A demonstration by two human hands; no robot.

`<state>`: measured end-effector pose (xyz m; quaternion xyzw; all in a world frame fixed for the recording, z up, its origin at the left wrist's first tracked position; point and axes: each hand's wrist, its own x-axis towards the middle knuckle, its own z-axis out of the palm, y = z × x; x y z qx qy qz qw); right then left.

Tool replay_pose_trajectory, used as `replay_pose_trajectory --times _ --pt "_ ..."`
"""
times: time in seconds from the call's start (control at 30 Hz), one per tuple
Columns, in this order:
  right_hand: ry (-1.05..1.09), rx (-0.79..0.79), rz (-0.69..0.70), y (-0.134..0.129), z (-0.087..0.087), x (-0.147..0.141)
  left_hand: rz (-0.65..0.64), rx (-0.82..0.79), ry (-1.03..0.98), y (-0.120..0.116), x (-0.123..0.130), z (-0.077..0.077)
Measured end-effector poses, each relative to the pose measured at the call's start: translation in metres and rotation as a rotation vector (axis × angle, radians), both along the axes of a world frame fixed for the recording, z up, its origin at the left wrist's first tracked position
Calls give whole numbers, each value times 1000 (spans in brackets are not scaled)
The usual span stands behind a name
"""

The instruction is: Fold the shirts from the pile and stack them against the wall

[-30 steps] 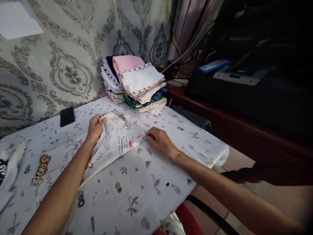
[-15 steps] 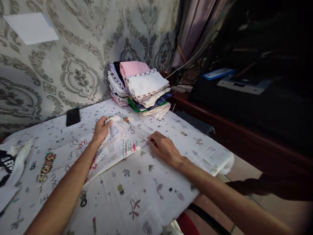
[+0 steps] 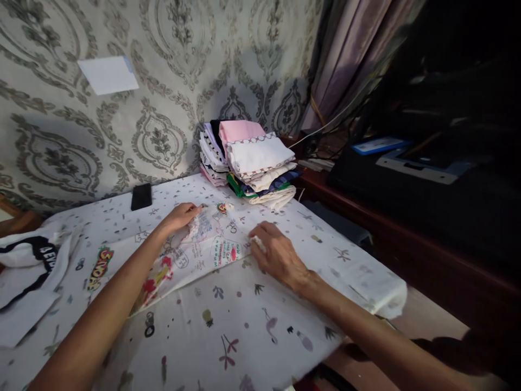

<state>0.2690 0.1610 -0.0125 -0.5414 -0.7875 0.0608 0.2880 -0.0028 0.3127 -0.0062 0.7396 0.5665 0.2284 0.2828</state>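
Observation:
A white printed shirt (image 3: pixel 207 252), covered in coloured writing and drawings, lies partly folded on the table. My left hand (image 3: pixel 182 216) is closed at its far edge, with the fingertips on the cloth. My right hand (image 3: pixel 275 254) pinches the shirt's right end, and a bit of white fabric shows between thumb and fingers. My left forearm crosses over the shirt and hides part of it. Beneath lies a white tablecloth (image 3: pixel 244 304) with small plant and bird prints.
Stacks of folded clothes (image 3: pixel 258 157) stand at the back by the patterned wall. A black phone (image 3: pixel 141 196) lies to their left. Another white garment with black bands (image 3: pixel 32 271) rests at the left. On the right is a dark wooden cabinet (image 3: pixel 366 217).
The view has turned left, so things sit further right. My left hand's fingers lie flatter at the shirt's edge; my right hand now has some fabric bunched in its fingers.

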Motion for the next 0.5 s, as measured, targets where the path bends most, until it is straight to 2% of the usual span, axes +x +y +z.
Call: replay_pose_trajectory --times 0.07,0.13,0.2,0.27,0.33,0.4,0.5 --pt "-27 10 171 15 9 -21 -39 -57 -53 0 -1 2" --pt "-87 6 281 32 12 -45 -52 -93 -152 -2 0 3" --pt "-150 -5 309 47 6 -66 -69 -92 -267 -5 0 4" --pt "-193 -30 270 54 -6 -78 -82 -69 -308 -6 -4 3" --pt "-216 -45 231 55 -18 -81 -50 -46 -228 -7 -13 0" --pt "-222 -41 227 52 -26 -77 26 -21 -67 -7 -25 -5" --pt "-217 -50 238 49 -25 -70 111 72 125 -8 -40 -11"
